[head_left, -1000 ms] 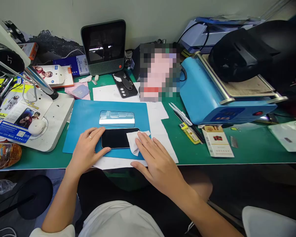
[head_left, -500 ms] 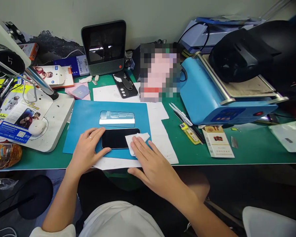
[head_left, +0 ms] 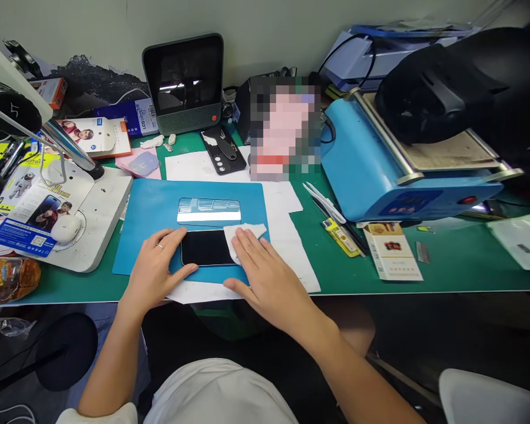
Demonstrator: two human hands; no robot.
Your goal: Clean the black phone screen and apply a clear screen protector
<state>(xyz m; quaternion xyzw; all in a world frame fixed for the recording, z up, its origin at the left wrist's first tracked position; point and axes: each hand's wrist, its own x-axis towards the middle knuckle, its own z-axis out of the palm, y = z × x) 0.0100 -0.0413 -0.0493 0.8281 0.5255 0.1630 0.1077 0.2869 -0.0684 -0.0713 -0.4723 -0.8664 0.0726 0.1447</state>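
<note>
A smartphone [head_left: 205, 248] with a dark screen lies flat on a blue mat [head_left: 152, 203]. My left hand [head_left: 159, 259] steadies its left end, fingers at the far edge and thumb at the near edge. My right hand [head_left: 269, 274] presses a folded white wipe [head_left: 232, 240] onto the screen's right end, its fingers stretched together and its thumb out to the side. The phone's right end is hidden under wipe and hand. Just beyond the phone, a clear, black-edged screen protector [head_left: 209, 211] lies on the mat, reflecting light.
A blue heated machine [head_left: 366, 171] stands at the right, near tweezers [head_left: 324, 200] and a cigarette box [head_left: 393, 253]. Behind the mat are a black phone back [head_left: 223, 150] and a smart display [head_left: 183, 85]. A white lamp base [head_left: 101, 218] is left.
My right hand and the wipe have shifted slightly up toward the phone's far edge. My left hand stays at the phone's left end.
</note>
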